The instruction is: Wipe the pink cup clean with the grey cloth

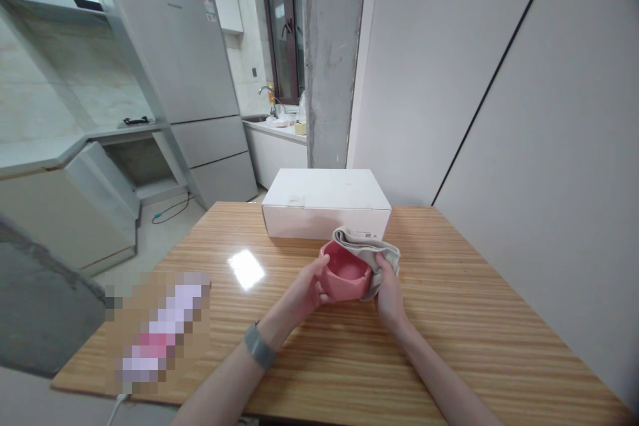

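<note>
Head view: I see the pink bowl [344, 273] just below the middle of the frame, between my 2 hands. My left hand [305, 293] is curled around its left wall. My right hand [388, 293] clutches a grey cloth [369, 249], draped over the bowl's right rim. A white box [325, 203] sits just behind on the wooden table [449, 333]. I cannot tell whether the bowl touches the table.
</note>
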`<state>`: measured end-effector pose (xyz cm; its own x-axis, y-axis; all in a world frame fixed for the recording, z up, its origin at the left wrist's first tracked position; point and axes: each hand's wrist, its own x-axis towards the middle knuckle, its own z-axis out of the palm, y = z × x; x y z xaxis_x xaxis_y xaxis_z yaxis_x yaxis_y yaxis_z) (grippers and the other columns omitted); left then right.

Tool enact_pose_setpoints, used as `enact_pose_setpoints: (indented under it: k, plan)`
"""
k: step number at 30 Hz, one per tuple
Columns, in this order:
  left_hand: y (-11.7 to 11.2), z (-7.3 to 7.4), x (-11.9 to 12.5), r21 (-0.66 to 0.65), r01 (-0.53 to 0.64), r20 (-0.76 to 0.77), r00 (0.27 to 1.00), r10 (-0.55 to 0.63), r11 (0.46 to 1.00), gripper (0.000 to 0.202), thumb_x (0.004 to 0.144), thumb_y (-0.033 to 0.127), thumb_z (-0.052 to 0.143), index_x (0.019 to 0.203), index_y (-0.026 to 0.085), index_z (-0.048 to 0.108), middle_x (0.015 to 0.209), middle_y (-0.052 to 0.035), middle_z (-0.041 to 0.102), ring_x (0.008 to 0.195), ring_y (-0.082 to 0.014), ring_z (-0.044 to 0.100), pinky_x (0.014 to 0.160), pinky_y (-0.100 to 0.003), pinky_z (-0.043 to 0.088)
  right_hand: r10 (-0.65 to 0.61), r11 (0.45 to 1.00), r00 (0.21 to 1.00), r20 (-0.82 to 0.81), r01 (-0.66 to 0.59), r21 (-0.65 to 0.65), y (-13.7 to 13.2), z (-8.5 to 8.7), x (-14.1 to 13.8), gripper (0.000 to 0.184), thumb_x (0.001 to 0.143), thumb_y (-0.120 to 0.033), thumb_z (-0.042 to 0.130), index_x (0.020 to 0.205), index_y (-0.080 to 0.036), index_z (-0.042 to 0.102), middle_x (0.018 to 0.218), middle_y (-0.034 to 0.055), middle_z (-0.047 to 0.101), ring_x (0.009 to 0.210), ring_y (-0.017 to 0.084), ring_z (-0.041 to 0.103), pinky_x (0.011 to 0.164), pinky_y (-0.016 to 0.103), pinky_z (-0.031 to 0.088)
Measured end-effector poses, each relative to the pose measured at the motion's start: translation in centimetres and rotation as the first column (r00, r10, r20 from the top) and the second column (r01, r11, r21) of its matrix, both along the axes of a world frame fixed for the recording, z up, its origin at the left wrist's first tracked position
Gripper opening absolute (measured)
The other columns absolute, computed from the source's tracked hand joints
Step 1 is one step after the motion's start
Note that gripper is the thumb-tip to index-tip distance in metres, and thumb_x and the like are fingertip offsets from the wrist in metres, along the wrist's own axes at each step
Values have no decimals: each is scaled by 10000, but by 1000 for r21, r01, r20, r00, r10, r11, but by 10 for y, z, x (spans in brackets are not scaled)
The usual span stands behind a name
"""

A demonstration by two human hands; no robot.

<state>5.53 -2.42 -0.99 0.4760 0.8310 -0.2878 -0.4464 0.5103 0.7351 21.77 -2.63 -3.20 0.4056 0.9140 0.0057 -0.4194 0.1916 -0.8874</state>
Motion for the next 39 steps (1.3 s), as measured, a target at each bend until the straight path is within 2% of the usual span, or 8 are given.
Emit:
enact_pose_setpoints:
  k: [6, 10, 14, 19, 24, 32, 35, 39]
  plan:
    - [8, -4, -8, -129, 118, -84, 988, -130, 985, 497, 837, 556, 568, 945, 87, 691, 764, -98, 724, 583, -196, 672, 511, -318, 575, 77, 995, 996, -45, -80, -55, 3, 1, 8, 305, 770, -460, 607, 909, -221, 736, 849, 4, 782, 909, 269, 711, 912, 426, 513]
    - [5, -9, -1, -103, -38, -71, 997, 31, 994, 354, 817, 467, 628, 830, 116, 671, 679, -53, 694, 528, -165, 641, 517, -301, 570, 31, 999, 999, -9, -32, -26, -3, 9, 1, 292, 755, -462, 646, 916, -235, 735, 908, -7, 780, 976, 265, 688, 983, 420, 461]
    - [-1, -7, 5, -49, -113, 23, 993, 115, 992, 247, 822, 327, 654, 973, 133, 667, 863, -70, 736, 722, -169, 699, 715, -299, 582, -19, 999, 999, 38, 18, 40, -5, 12, -4, 317, 715, -455, 702, 944, -239, 734, 1022, -8, 764, 1112, 257, 624, 1059, 379, 389]
    - [-1, 0, -1, -85, 36, 31, 999, -33, 996, 380, 853, 446, 590, 1012, 112, 677, 869, -99, 742, 698, -189, 700, 678, -318, 583, -40, 999, 999, 24, 41, -2, -1, 7, 3, 279, 750, -444, 649, 917, -240, 738, 960, -18, 775, 1025, 256, 664, 1051, 409, 396]
    - [2, -2, -7, -87, 170, -2, 985, -171, 981, 476, 852, 521, 561, 1069, 116, 686, 928, -114, 749, 741, -219, 698, 622, -316, 567, 63, 997, 998, -6, -63, -47, 0, 5, 7, 306, 750, -457, 621, 900, -222, 746, 864, 10, 783, 909, 278, 707, 935, 434, 496]
    - [-3, -7, 8, -49, -124, 69, 990, 127, 991, 383, 841, 338, 624, 1161, 128, 649, 1087, -126, 730, 910, -228, 704, 703, -287, 568, -15, 1000, 997, 73, 14, 21, -12, 15, -9, 309, 757, -448, 663, 970, -236, 732, 1036, 3, 761, 1098, 264, 633, 1046, 404, 403]
    - [-3, -4, 7, 1, -51, 146, 988, 50, 999, 403, 839, 337, 641, 1185, 131, 642, 1146, -133, 709, 988, -232, 687, 747, -280, 565, -50, 998, 994, 92, 48, 30, -13, 15, -11, 299, 764, -444, 650, 952, -225, 731, 1016, 6, 763, 1084, 261, 638, 1038, 398, 411]
    - [-1, -1, 0, -33, 113, 91, 990, -109, 993, 519, 865, 525, 541, 1184, 131, 650, 1056, -129, 737, 854, -234, 712, 651, -300, 574, -62, 998, 995, 81, 63, -6, -7, 11, -3, 284, 775, -432, 617, 933, -226, 732, 933, -5, 775, 1002, 258, 678, 1000, 415, 445]
